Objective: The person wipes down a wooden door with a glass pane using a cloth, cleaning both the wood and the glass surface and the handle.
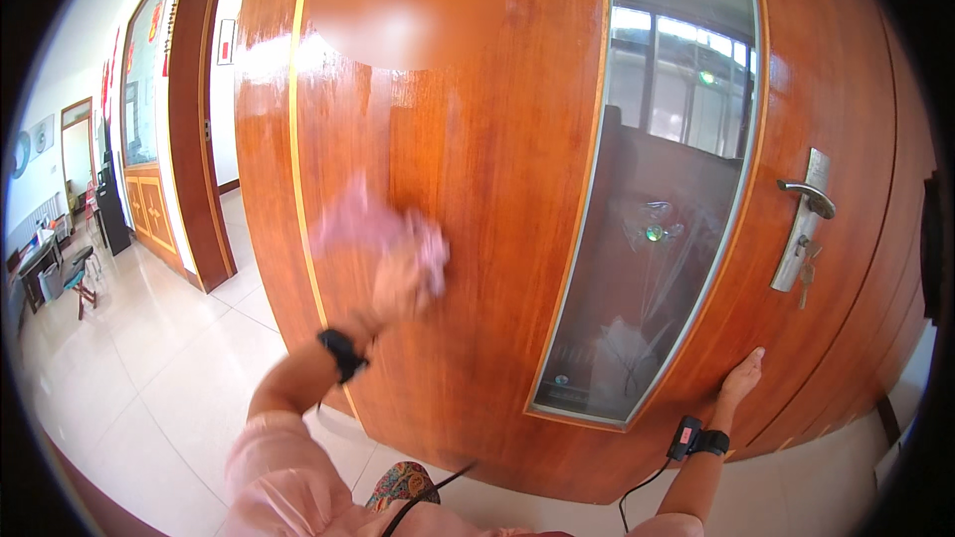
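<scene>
A glossy reddish-brown wooden door (492, 127) with a narrow glass pane (656, 186) fills most of the view. My left hand (399, 283), blurred by motion, holds a crumpled pink cloth (365, 220) against the door's left part. My right hand (742, 377) rests near the door's right side, below the metal lever handle (809, 198) and the keys (806, 276) hanging in its lock; its fingers are partly hidden and no object shows in it. Both wrists wear black straps, the right one with a small box and a cable.
A doorway with a wooden frame (195, 127) stands on the left. Farther back are a small stool (83, 283), a desk (33, 261) and a black cabinet (112, 209). Pale tiles (171, 388) cover the floor. A black cable (429, 492) hangs near my body.
</scene>
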